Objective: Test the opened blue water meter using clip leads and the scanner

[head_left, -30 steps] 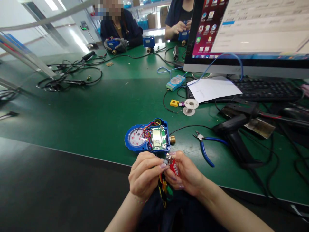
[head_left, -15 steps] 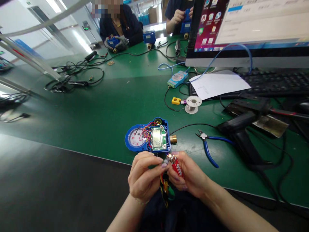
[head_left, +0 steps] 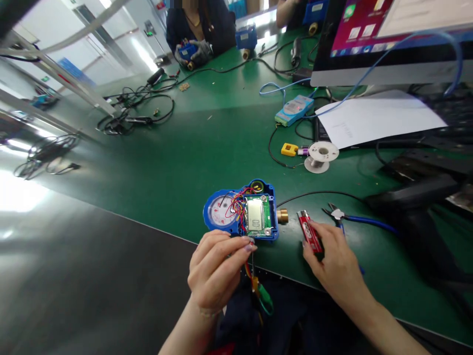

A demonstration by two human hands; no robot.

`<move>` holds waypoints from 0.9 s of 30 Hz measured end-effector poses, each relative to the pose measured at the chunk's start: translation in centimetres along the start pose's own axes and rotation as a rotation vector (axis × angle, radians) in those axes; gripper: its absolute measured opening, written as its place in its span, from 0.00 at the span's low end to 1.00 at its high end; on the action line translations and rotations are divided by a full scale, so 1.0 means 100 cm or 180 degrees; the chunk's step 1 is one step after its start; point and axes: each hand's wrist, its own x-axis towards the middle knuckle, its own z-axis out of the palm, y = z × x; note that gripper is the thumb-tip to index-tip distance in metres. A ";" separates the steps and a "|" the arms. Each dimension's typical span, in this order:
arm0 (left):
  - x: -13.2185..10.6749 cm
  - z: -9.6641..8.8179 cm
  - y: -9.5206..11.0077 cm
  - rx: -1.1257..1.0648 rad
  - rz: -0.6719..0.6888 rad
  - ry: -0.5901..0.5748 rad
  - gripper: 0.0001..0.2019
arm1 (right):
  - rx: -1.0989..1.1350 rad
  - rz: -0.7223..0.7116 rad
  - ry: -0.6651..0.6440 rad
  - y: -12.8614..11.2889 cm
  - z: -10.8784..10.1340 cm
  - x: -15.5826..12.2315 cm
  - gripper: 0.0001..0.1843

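While the left hand [head_left: 216, 268] pinches wires [head_left: 247, 269], the right [head_left: 335, 254] grips a lighter [head_left: 309, 233], lettering unclear.

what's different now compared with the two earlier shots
The right hand has carried the red lighter away from the left hand, out to the right, toward the pliers; it still holds it. The view has shifted too. The left hand still pinches a small piece, hard to make out, and the open blue meter and pliers stay on the table.
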 end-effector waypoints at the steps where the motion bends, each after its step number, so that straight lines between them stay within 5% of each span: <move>1: 0.001 0.001 0.000 0.0000 -0.0019 -0.0033 0.08 | -0.0026 -0.0073 -0.0021 0.000 0.000 0.000 0.19; 17: 0.008 0.001 -0.002 -0.0096 -0.0033 -0.0433 0.05 | 0.0010 -0.0238 -0.0062 -0.001 -0.003 0.005 0.15; 27: 0.006 0.005 -0.002 -0.0252 -0.0386 -0.0341 0.10 | -0.0013 -0.0263 -0.0064 -0.001 -0.002 0.005 0.16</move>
